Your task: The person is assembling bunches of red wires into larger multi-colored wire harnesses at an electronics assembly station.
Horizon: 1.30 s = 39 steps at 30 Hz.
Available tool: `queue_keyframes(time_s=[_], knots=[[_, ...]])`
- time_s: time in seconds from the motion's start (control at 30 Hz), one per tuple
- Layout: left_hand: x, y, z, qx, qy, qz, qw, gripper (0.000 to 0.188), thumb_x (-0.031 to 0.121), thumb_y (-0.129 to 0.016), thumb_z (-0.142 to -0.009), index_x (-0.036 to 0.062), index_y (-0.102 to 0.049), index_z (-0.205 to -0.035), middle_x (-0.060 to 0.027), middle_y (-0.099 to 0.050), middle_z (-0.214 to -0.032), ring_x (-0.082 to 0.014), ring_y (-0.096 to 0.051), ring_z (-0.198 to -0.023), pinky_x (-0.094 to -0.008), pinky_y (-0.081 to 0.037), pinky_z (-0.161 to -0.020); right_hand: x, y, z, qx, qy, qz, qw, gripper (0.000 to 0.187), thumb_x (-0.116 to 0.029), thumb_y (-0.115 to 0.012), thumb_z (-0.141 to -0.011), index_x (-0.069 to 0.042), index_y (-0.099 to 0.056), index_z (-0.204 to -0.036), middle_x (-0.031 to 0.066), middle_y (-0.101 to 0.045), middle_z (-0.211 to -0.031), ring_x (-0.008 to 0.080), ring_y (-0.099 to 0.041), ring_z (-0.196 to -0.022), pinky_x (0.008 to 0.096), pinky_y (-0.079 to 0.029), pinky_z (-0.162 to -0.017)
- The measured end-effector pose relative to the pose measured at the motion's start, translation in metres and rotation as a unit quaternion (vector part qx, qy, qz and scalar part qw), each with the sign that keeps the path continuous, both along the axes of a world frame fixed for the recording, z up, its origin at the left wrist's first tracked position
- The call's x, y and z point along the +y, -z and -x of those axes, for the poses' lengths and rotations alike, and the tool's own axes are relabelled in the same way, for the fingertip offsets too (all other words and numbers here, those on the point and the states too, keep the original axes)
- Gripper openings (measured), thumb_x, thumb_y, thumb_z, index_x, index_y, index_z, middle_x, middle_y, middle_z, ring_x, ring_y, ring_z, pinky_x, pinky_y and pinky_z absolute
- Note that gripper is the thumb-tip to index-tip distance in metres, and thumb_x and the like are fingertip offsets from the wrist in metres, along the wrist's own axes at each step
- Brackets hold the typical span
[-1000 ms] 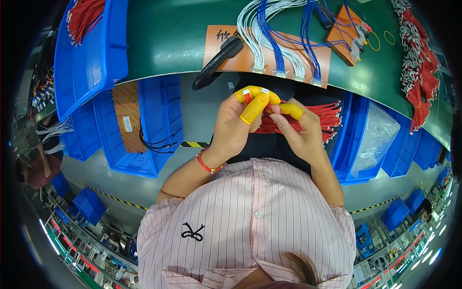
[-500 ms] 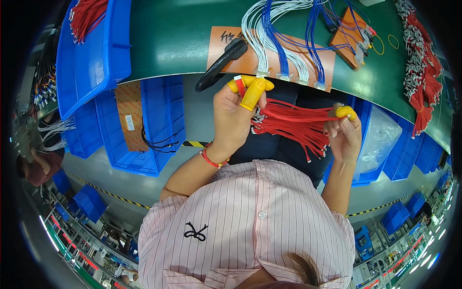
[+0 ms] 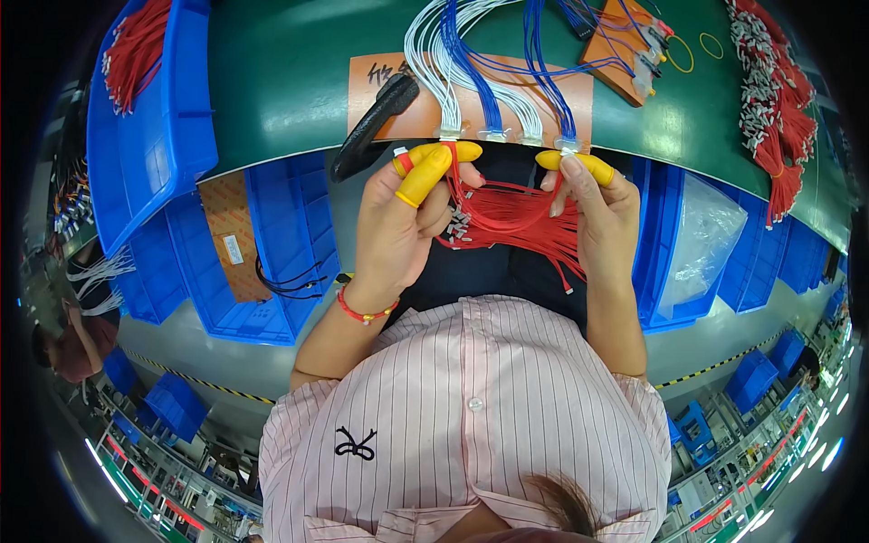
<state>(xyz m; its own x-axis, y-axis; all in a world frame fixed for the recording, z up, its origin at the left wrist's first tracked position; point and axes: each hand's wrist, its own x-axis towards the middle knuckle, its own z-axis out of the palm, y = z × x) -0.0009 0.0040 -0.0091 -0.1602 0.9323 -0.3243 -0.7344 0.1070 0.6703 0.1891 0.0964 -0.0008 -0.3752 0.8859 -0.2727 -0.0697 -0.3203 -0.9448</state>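
Note:
My left hand (image 3: 398, 226), with yellow finger cots on thumb and finger, pinches one end of a red cable (image 3: 456, 177) against the connector below the left white wires (image 3: 420, 60). Opposite it, my right hand (image 3: 608, 217), also wearing a yellow cot, grips a red cable end under the right-hand blue wires (image 3: 546, 98). Both hands are closed, and their fingertips partly hide the cable ends. Between and below them, a bundle of red cables (image 3: 520, 222) with small pale connectors lies over my lap. The wire connectors sit along the front edge of an orange board (image 3: 369, 104).
A black curved piece (image 3: 376, 127) overhangs the green table's edge (image 3: 272, 136). Blue bins (image 3: 163, 136) stand at left and below the table; one at right holds clear plastic (image 3: 701, 244). More red cables (image 3: 780, 118) lie at far right, near an orange block (image 3: 615, 59).
My right hand has moved left and up from the stretched-out red cable to the board's right connector. The table and its things appear shifted left in view.

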Motion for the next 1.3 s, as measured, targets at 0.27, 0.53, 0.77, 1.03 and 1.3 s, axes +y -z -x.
queue_keyframes(time_s=[0.27,0.53,0.77,1.03,1.3], knots=[[-0.016,0.003,0.002,-0.061,0.007,0.012,0.998,0.033,0.013,-0.042,-0.100,-0.0082,-0.053,-0.123,-0.0169,-0.064,-0.113,-0.0012,-0.025,-0.051,-0.0184,-0.020,-0.043,0.002,-0.006,0.001,-0.012,0.001,0.018,1.000,0.021,-0.013,-0.062,-0.093,0.004,-0.070,-0.101,0.0095,-0.067,-0.076,0.0087,-0.053,-0.058,0.0206,-0.042,-0.057],[-0.026,0.007,0.006,-0.044,-0.007,0.027,0.999,0.033,0.017,-0.042,-0.101,-0.0043,-0.054,-0.124,-0.0200,-0.064,-0.111,-0.0006,-0.025,-0.050,-0.0162,-0.019,-0.042,0.003,-0.009,0.002,-0.008,0.010,0.030,0.999,0.021,-0.014,-0.062,-0.092,0.005,-0.070,-0.098,0.0097,-0.066,-0.073,0.0085,-0.052,-0.056,0.0205,-0.041,-0.055],[-0.028,0.011,0.005,-0.025,-0.016,0.036,0.999,0.033,0.016,-0.041,-0.101,-0.0043,-0.054,-0.123,-0.0181,-0.064,-0.112,-0.0009,-0.025,-0.049,-0.0167,-0.019,-0.042,-0.004,0.000,0.004,0.071,0.054,0.095,0.992,0.024,-0.019,-0.061,-0.094,0.004,-0.069,-0.097,0.0088,-0.066,-0.074,0.0064,-0.049,-0.054,0.0201,-0.039,-0.053],[-0.001,-0.005,0.000,0.052,0.033,0.004,0.998,0.038,0.020,-0.036,-0.103,-0.0085,-0.053,-0.123,-0.0166,-0.064,-0.105,-0.0006,-0.024,-0.047,-0.0173,-0.019,-0.041,0.003,0.000,-0.002,0.018,0.005,0.085,0.996,0.030,-0.025,-0.056,-0.097,0.002,-0.067,-0.104,0.0068,-0.067,-0.083,0.0060,-0.052,-0.067,0.0212,-0.042,-0.067],[0.017,-0.006,0.003,0.036,0.035,0.021,0.999,0.034,0.023,-0.044,-0.102,-0.0051,-0.063,-0.107,-0.0056,-0.064,-0.077,0.0004,-0.027,-0.044,-0.0194,-0.019,-0.041,-0.012,0.000,-0.002,0.009,-0.027,0.004,1.000,0.036,-0.026,-0.049,-0.101,0.004,-0.066,-0.108,0.0058,-0.066,-0.086,0.0089,-0.052,-0.075,0.0255,-0.042,-0.077]])
